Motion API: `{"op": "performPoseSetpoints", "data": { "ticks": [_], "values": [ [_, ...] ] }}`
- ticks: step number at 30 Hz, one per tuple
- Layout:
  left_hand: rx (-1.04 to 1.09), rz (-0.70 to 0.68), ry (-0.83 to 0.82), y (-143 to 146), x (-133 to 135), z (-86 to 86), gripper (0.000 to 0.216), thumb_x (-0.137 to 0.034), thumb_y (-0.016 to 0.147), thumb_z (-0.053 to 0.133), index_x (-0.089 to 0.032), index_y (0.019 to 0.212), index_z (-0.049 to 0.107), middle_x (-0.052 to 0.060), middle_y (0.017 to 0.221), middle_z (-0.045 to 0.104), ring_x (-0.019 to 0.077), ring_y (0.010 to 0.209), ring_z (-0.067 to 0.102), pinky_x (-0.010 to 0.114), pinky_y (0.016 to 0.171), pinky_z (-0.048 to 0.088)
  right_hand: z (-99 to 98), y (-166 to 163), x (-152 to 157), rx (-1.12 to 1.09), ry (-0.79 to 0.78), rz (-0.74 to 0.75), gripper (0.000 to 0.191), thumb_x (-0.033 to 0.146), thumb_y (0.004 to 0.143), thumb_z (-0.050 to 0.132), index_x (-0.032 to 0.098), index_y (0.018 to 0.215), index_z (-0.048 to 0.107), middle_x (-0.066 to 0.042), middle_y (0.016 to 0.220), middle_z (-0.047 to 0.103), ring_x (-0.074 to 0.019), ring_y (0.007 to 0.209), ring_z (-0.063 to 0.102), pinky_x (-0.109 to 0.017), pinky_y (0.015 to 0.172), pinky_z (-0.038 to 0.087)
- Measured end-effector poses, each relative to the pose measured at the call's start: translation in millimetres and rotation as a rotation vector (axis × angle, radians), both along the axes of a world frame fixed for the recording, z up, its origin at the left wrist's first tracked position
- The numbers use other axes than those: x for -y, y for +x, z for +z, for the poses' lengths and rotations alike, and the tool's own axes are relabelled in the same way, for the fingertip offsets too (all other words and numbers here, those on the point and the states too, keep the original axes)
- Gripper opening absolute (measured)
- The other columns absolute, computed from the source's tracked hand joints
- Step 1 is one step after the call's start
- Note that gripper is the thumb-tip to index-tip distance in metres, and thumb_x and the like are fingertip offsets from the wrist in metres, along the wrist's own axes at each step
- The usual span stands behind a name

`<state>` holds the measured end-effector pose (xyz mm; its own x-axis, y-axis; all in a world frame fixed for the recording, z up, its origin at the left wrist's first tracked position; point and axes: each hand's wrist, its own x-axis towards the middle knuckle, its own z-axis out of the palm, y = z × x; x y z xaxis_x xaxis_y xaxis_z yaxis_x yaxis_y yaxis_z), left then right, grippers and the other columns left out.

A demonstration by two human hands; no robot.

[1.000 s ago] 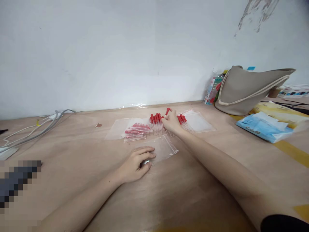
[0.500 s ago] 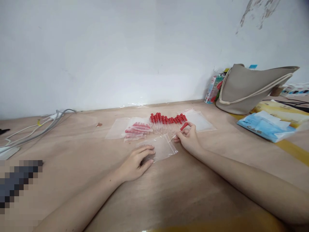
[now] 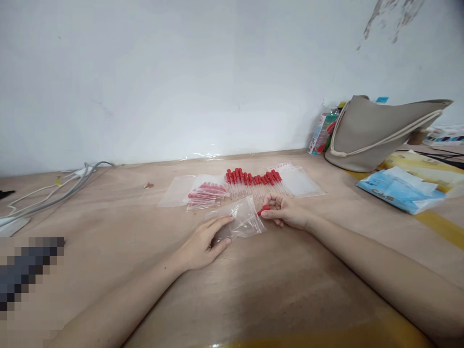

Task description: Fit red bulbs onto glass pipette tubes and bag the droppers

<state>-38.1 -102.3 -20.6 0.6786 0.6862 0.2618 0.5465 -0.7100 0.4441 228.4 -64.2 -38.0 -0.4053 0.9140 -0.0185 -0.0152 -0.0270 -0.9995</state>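
Observation:
My left hand point(image 3: 206, 243) steadies a clear zip bag point(image 3: 239, 223) at its left side, fingers over the plastic and thumb at the lower edge. At the bag's right-hand mouth, my right hand point(image 3: 286, 212) pinches the red bulb of a dropper point(image 3: 263, 210). The dropper's thin stem points left into the bag and is hard to see through the plastic. Behind the bag lies a row of several red-bulbed droppers point(image 3: 250, 179), their clear stems toward me. Left of that row is a pile of filled bags point(image 3: 206, 193) with red bulbs showing through.
Flat clear bags point(image 3: 300, 181) lie right of the dropper row, and another clear bag point(image 3: 176, 191) lies at left. A grey handbag point(image 3: 380, 130), a bottle point(image 3: 322, 130) and a blue tissue pack point(image 3: 400, 189) stand at right. Cables point(image 3: 83, 181) run along the left.
My right hand has moved down and left, bringing the dropper's stem into the bag's mouth. The bag is now raised and puffed up. My left hand has barely moved.

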Motion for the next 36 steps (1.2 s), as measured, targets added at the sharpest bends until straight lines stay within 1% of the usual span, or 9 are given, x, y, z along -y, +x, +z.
{"op": "performPoseSetpoints", "data": {
  "ticks": [7,11,14,19,23,27,30,32,36],
  "values": [
    [0.008,-0.041,0.021,1,-2,-0.6,0.045,-0.025,0.084,0.049,-0.021,0.128,0.041,0.008,0.126,0.051,0.0209,0.115,0.048,0.039,0.096,0.041,-0.9,-4,1,0.023,0.056,0.069,0.040,0.036,0.062,0.073,0.020,0.080,0.041,0.006,0.074,0.060,-0.0012,0.038,0.042,-0.015,0.034,0.033],
    [-0.006,-0.059,0.031,2,-2,-2.1,0.043,-0.025,0.085,0.047,-0.021,0.128,0.041,0.009,0.128,0.049,0.0216,0.118,0.045,0.042,0.099,0.038,1.9,-12,7,0.024,0.054,0.135,0.038,0.036,0.061,0.072,0.019,0.076,0.042,0.004,0.072,0.060,-0.0051,0.052,0.052,-0.019,0.048,0.043],
    [-0.007,-0.073,0.021,2,-3,-1.3,0.044,-0.027,0.085,0.048,-0.021,0.128,0.042,0.008,0.129,0.049,0.0217,0.120,0.044,0.042,0.101,0.036,3.3,-17,9,0.017,0.108,0.109,0.036,0.035,0.058,0.074,0.017,0.071,0.046,0.002,0.071,0.061,-0.0068,0.061,0.055,-0.021,0.058,0.044],
    [0.016,-0.055,-0.034,0,-4,1.0,0.038,-0.028,0.089,0.042,-0.024,0.127,0.045,0.006,0.130,0.049,0.0204,0.120,0.044,0.043,0.100,0.038,-0.1,-15,2,0.110,0.136,0.028,0.034,0.040,0.053,0.075,0.015,0.063,0.054,0.002,0.061,0.058,-0.0088,0.056,0.053,-0.023,0.055,0.043],
    [0.043,-0.028,-0.037,-1,-6,-1.6,0.036,-0.028,0.087,0.045,-0.023,0.123,0.050,0.006,0.125,0.053,0.0205,0.117,0.047,0.041,0.098,0.040,2.1,-8,-3,0.296,0.325,0.041,0.033,0.044,0.065,0.067,0.015,0.053,0.057,0.002,0.057,0.052,-0.0087,0.055,0.047,-0.022,0.053,0.038],
    [0.054,-0.043,-0.032,0,-6,-3.2,0.035,-0.027,0.086,0.048,-0.023,0.120,0.052,0.006,0.121,0.056,0.0204,0.115,0.049,0.040,0.096,0.042,13.7,-2,0,0.442,0.521,0.211,0.033,0.041,0.079,0.053,0.016,0.061,0.066,-0.002,0.075,0.055,-0.0117,0.071,0.050,-0.025,0.069,0.042],
    [0.055,-0.063,-0.023,-1,-6,-2.5,0.034,-0.026,0.086,0.048,-0.022,0.119,0.053,0.007,0.120,0.057,0.0208,0.114,0.049,0.040,0.095,0.043,20.4,4,1,0.451,0.468,0.346,0.024,0.038,0.077,0.056,0.019,0.083,0.070,-0.003,0.092,0.057,-0.0153,0.089,0.051,-0.028,0.081,0.041],
    [0.049,-0.073,-0.020,-1,-6,-2.3,0.034,-0.025,0.086,0.048,-0.022,0.119,0.053,0.007,0.120,0.057,0.0207,0.115,0.049,0.040,0.095,0.043,19.6,6,-1,0.386,0.367,0.400,0.026,0.039,0.073,0.061,0.019,0.087,0.069,-0.004,0.095,0.057,-0.0161,0.092,0.052,-0.029,0.082,0.043],
    [0.042,-0.071,-0.023,-1,-7,-3.7,0.034,-0.024,0.086,0.047,-0.022,0.119,0.054,0.006,0.120,0.057,0.0199,0.115,0.049,0.040,0.097,0.042,8.6,4,-4,0.279,0.237,0.302,0.028,0.042,0.063,0.069,0.016,0.073,0.067,-0.002,0.079,0.058,-0.0121,0.071,0.055,-0.025,0.066,0.047]
  ]
}}
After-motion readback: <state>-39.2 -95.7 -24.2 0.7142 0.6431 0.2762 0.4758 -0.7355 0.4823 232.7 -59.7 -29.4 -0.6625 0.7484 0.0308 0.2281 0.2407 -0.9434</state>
